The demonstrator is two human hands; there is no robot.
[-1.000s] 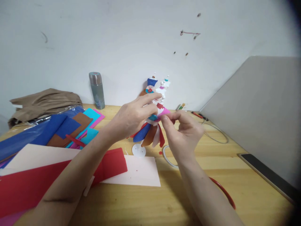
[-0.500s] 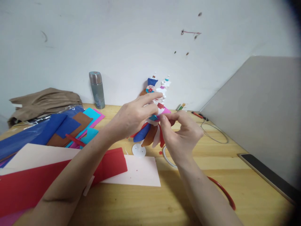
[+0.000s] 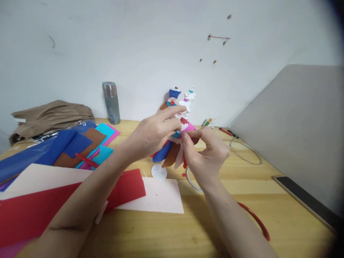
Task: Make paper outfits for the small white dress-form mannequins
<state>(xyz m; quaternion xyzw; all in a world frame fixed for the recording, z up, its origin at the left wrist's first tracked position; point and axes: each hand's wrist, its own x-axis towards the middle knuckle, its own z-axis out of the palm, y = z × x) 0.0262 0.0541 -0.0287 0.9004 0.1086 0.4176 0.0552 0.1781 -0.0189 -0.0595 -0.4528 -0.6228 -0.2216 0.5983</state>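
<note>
A white craft figure point(image 3: 171, 154) with coloured paper-like petals fanned round its lower part stands at the middle of the table. It carries a small red, pink and blue flower and a blue top piece. My left hand point(image 3: 157, 130) grips its upper middle, index finger laid across the white part and thumb hidden. From the right, my right hand point(image 3: 209, 150) pinches thumb and forefinger together at the pink and blue waist, just above the petals; whatever sits between those fingertips is too small to make out. Below the petals shows a white disc point(image 3: 158, 171).
Coloured sheets point(image 3: 91, 141) and red strips point(image 3: 129, 186) lie at left, over a white sheet point(image 3: 166, 200). A flask point(image 3: 111, 103) and brown cloth point(image 3: 53, 116) stand behind. At right are a phone point(image 3: 303, 200), a thin cable point(image 3: 248, 159) and a red curved piece point(image 3: 255, 218).
My right hand has shifted slightly left and down along the figure's waist, still pinching. My left hand and the figure stay almost in place.
</note>
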